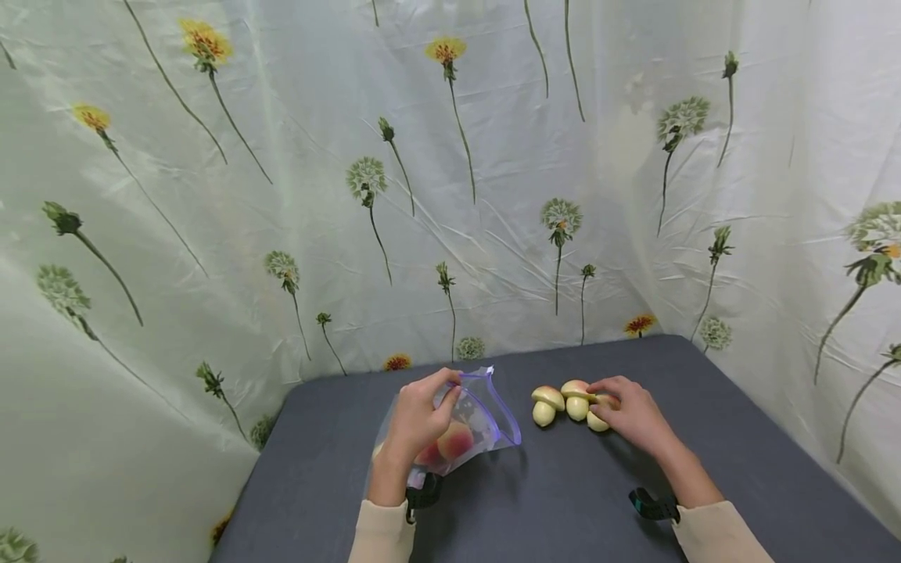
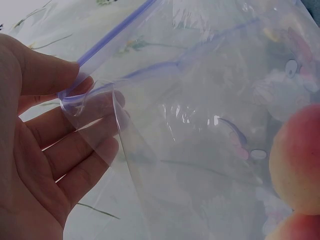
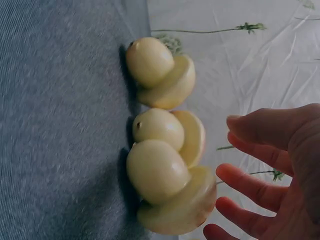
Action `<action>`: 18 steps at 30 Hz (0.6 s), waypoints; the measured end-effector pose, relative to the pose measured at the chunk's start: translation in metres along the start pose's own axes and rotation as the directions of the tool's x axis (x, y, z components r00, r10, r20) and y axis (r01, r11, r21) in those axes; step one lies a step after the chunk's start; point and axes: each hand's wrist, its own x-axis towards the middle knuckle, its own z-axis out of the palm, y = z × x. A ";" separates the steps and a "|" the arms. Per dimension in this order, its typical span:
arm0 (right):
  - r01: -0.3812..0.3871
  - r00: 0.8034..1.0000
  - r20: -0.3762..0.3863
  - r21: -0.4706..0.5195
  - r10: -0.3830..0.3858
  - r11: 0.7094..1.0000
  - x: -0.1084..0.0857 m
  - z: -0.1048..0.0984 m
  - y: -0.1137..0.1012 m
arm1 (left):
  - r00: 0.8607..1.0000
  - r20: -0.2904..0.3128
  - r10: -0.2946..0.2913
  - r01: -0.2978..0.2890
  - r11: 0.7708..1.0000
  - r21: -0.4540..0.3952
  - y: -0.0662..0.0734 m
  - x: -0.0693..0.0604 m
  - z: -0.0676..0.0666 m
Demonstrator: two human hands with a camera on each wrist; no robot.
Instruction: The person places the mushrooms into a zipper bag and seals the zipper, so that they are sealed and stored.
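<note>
A clear zip bag with a purple rim (image 1: 503, 407) holds peach-like fruits (image 1: 455, 441). My left hand (image 1: 422, 414) pinches the bag's rim at a corner between thumb and index finger; in the left wrist view the other fingers of that hand (image 2: 65, 135) show behind the clear film. Three cream mushroom-shaped pieces with pinkish caps stand in a row: left (image 1: 547, 405), middle (image 1: 576, 399) and right (image 1: 598, 418). My right hand (image 1: 633, 414) is at the rightmost one; in the right wrist view this hand (image 3: 270, 175) has its fingers spread beside the caps, gripping nothing.
A dark grey table (image 1: 549, 500) lies beneath everything. Behind it and at its sides hangs a pale curtain (image 1: 317, 195) printed with dandelions. Black bands (image 1: 655, 507) are on both wrists.
</note>
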 end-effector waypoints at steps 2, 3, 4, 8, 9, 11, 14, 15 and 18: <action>0.019 1.000 0.004 -0.010 -0.019 1.000 0.000 0.001 0.003 | 1.000 0.007 -0.002 0.002 1.000 -0.006 0.001 0.000 0.000; 0.031 1.000 0.007 -0.017 -0.030 0.999 0.000 0.002 0.004 | 1.000 0.006 0.001 -0.001 1.000 -0.007 0.001 0.000 0.000; 0.040 0.999 0.011 -0.023 -0.039 0.999 0.001 0.002 0.005 | 1.000 0.005 0.003 -0.003 1.000 -0.007 0.001 0.000 0.000; 0.044 0.999 0.029 -0.067 -0.042 0.997 0.002 0.003 0.009 | 1.000 -0.002 0.011 -0.011 1.000 0.013 0.002 0.001 0.000; 0.043 0.999 0.037 -0.077 -0.040 0.996 0.002 0.004 0.010 | 1.000 0.000 0.012 -0.012 1.000 0.017 0.002 0.001 0.000; 0.032 0.998 0.049 -0.094 -0.027 0.995 0.002 0.005 0.011 | 1.000 0.008 0.008 -0.008 1.000 0.023 0.003 0.001 -0.001; 0.024 0.998 0.065 -0.104 -0.017 0.994 0.002 0.007 0.015 | 1.000 0.022 0.002 -0.003 1.000 0.030 0.003 0.001 0.000; 0.022 0.998 0.069 -0.109 -0.015 0.994 0.002 0.008 0.016 | 1.000 0.025 0.001 -0.002 0.999 0.033 0.003 0.001 0.000; 0.016 0.997 0.073 -0.126 -0.007 0.992 0.001 0.011 0.018 | 1.000 0.030 -0.004 0.003 0.999 0.038 0.002 0.000 0.001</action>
